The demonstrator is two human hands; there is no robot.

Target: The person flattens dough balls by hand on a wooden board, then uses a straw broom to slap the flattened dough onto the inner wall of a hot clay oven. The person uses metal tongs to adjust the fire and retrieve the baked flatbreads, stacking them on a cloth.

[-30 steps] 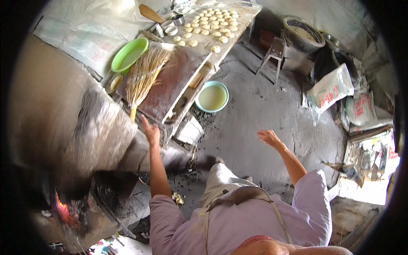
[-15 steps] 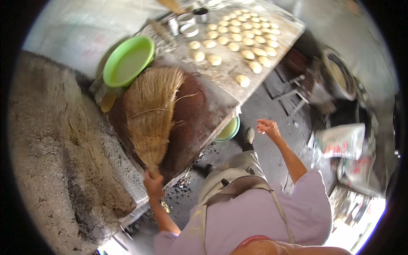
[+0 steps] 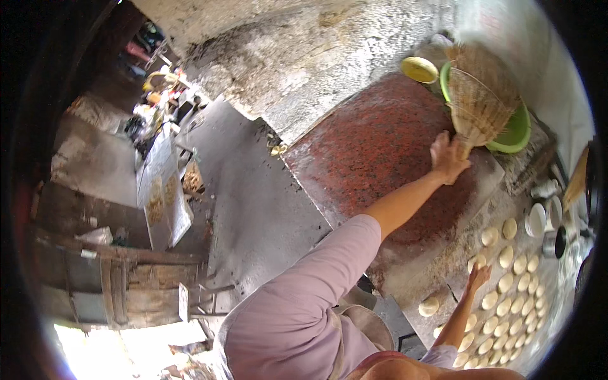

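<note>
The left hand (image 3: 448, 157), arm stretched out across the red speckled stone slab (image 3: 373, 152), was closed around the bound neck of a straw hand broom (image 3: 478, 101); its grip was tight on the handle. The broom's fanned bristles lay over the rim of a green plastic basin (image 3: 516, 130) at the far edge of the slab, beside a small yellow bowl (image 3: 419, 69). The right hand (image 3: 479, 276) hung open over the tabletop (image 3: 456, 253), fingers spread and holding nothing, just beside rows of pale round dough pieces (image 3: 506, 297). White cups and a metal cup (image 3: 546, 221) stood near the dough. A rough stone wall (image 3: 316, 57) rose behind the slab.
</note>
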